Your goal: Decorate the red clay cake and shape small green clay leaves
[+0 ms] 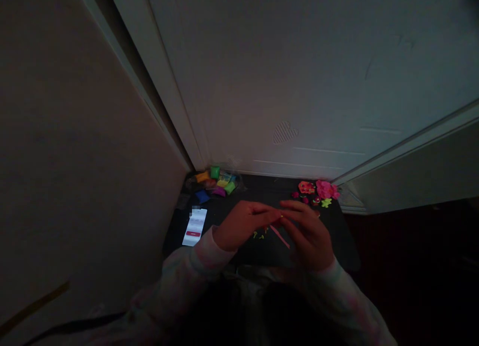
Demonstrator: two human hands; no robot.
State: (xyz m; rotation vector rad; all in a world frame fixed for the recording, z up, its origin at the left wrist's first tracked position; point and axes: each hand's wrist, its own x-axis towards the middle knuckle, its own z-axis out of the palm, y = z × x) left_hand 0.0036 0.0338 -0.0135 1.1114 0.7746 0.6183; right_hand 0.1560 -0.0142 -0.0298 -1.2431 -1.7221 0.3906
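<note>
Yellow and tiny, its shape too small to make out, a speck [281, 216] shows in the head view right where the fingertips of the left hand [242, 226] and the right hand [311, 238] meet, both pinched in on it. Between the wrists, on the dark table [262, 188], lie small yellow-green bits [255, 234] and a narrow pink strip [280, 237].

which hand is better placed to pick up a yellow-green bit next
Probably the left hand: in this view, the yellow-green bits appear right beside it, while the right hand is farther off, beyond the pink strip.
</note>
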